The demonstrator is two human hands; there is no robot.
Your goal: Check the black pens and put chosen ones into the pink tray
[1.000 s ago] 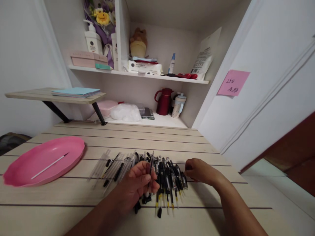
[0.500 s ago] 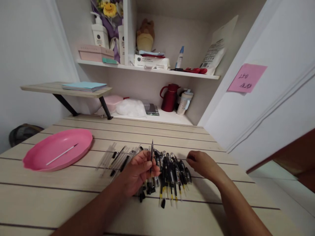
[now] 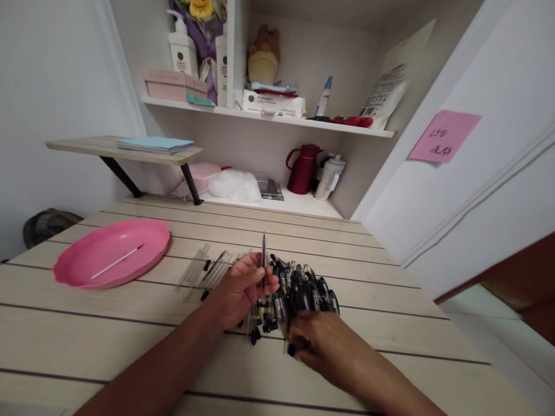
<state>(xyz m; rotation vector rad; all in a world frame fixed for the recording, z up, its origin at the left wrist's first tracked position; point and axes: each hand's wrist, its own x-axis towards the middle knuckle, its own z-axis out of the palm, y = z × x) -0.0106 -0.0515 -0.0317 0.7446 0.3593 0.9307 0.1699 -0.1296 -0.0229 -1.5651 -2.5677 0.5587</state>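
The left hand [image 3: 240, 289] pinched a thin pen refill [image 3: 263, 257] upright, tip pointing up, just left of the pen pile [image 3: 306, 289]. The right hand [image 3: 314, 341], nearer the pile, curled over its near edge, grasp hidden.

We are in a home, in a lived-in corner of a room. A white wall shelf [image 3: 243, 112] carries a pump bottle [image 3: 182, 52], a plush toy [image 3: 263, 58], wet wipes [image 3: 273, 104] and a bouquet [image 3: 202, 8] (only partly in view); beneath stand a dark red thermos jug [image 3: 303, 169] and a lidded cup [image 3: 329, 177]. A pink sticky note [image 3: 444, 136] hangs on the white door [image 3: 477, 196] beside our slatted wooden table [image 3: 130, 323] heaped with pens [image 3: 303, 286].
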